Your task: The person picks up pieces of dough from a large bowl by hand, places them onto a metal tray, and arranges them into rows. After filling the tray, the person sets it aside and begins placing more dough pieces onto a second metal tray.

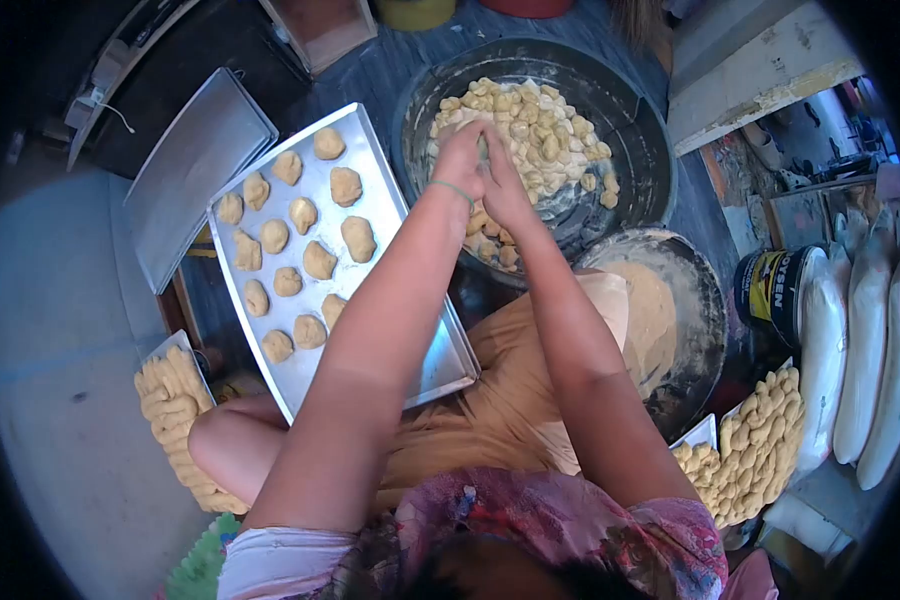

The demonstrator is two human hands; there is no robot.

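Note:
My left hand [458,160] and my right hand [506,188] are pressed together, palm to palm, above a large black basin [650,165]. Whatever lies between the palms is mostly hidden. Below and beyond the hands, many small dough pieces [550,140] are heaped in the basin, some dusted with flour. A metal baking tray [435,370] rests tilted at my left, beside my left forearm. On it sit dough balls [319,260] in loose rows, spaced apart. My left wrist has a thin green band [454,188].
A second black basin [715,330] with a floury tan layer stands at my right knee. More shaped dough [760,450] lies on a tray at right, and more dough [175,420] at left. Flat metal trays [195,170] lean at upper left. A labelled bucket [770,290] stands right.

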